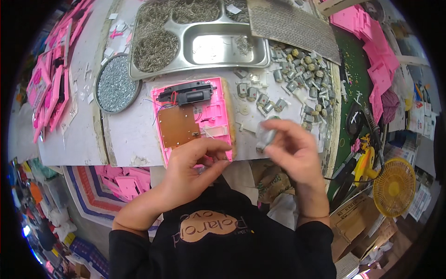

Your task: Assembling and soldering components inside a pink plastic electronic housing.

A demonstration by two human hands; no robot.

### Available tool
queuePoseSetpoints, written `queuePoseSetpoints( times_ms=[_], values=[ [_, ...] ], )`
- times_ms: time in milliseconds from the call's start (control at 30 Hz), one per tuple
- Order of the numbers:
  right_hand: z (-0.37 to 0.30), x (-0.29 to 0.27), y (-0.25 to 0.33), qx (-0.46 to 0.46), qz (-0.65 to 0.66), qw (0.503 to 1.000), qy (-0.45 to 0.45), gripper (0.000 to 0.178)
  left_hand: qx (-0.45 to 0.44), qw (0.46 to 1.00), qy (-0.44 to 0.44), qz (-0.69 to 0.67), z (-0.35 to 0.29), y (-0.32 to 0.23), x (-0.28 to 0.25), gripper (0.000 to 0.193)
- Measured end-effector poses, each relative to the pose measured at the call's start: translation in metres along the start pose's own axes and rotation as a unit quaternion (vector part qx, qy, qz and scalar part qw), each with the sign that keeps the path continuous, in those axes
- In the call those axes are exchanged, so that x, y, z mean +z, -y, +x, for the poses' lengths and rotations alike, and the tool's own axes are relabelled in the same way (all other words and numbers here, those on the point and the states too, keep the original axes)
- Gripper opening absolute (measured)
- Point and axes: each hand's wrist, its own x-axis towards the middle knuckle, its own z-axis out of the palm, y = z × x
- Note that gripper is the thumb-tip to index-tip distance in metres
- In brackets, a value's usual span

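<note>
A pink plastic housing (pixel 215 108) lies open-side up before me. Inside it are a brown circuit board (pixel 179 126), a black mechanism (pixel 190 95) with a red wire, and a white part at the lower right. My left hand (pixel 195 162) is over the housing's near edge, thumb and fingertips drawn together; what they hold, if anything, is hidden. Just right of the housing, my right hand (pixel 297 151) pinches a small motor (pixel 264 138), silvery and smeared by motion. Many similar small motors (pixel 291 74) lie loose on the table beyond it.
Behind the housing stands a metal compartment tray (pixel 200 66) of small metal parts, partly covered by a grey textured board (pixel 295 30). A round dish of screws (pixel 116 83) is at left. Pink shells (pixel 51 88) are stacked far left; a yellow fan (pixel 394 187) stands right.
</note>
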Motion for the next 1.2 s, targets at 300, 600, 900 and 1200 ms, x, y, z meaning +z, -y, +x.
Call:
queuePoseSetpoints(
  times_ms=[300, 600, 900, 1200],
  values=[
    [0.019, 0.038, -0.015, 0.062, 0.195, 0.968, 0.143, 0.045, 0.011, 0.999, -0.035, -0.025, -0.001, 0.008, 0.000, 0.039],
    [0.013, 0.043, -0.015, 0.032, 0.036, 0.992, 0.114, 0.050, 0.057, 0.997, -0.034, 0.034, -0.001, 0.009, -0.002, 0.038],
    [0.021, 0.046, 0.004, -0.129, -0.160, 0.978, 0.029, 0.050, 0.310, 0.912, -0.083, 0.255, 0.003, 0.019, -0.011, 0.033],
    [0.021, 0.047, -0.003, -0.249, -0.187, 0.948, 0.070, 0.035, 0.267, 0.941, -0.054, 0.202, -0.003, 0.013, -0.018, 0.032]
  ],
)
